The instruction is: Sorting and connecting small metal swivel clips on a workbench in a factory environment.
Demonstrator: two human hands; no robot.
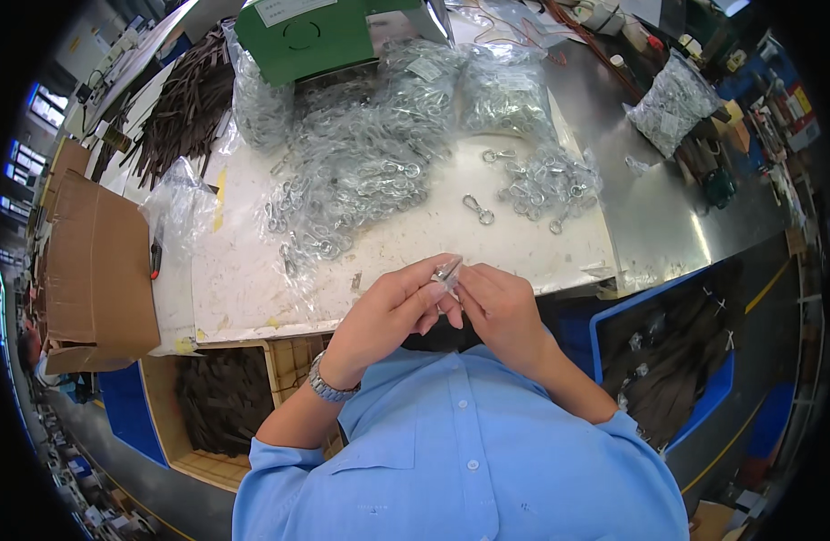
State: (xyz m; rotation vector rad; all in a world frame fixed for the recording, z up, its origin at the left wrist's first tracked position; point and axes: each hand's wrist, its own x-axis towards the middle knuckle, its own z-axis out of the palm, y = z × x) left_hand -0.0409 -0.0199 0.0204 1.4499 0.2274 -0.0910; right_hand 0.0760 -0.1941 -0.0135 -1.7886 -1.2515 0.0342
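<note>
My left hand (404, 302) and my right hand (499, 311) meet just above the front edge of the white worktable (415, 293). Between their closed fingertips is a small metal clasp in clear plastic (447, 270); the fingers cover part of it. Beyond them a single metal snap hook (478, 209) lies bare on the tabletop, and another snap hook (498, 156) rests farther back. To their right is a small heap of snap hooks (546, 185) with clear plastic. A larger heap of plastic-wrapped snap hooks (379, 167) spreads across the left and middle.
A green box (307, 41) stands behind the heap, beside filled clear bags (505, 90). Dark strips (185, 108) lie at the back left. An open cardboard box (99, 270) is at the left. Below the table are a wooden crate (269, 383) and a blue bin (597, 338) with dark strips.
</note>
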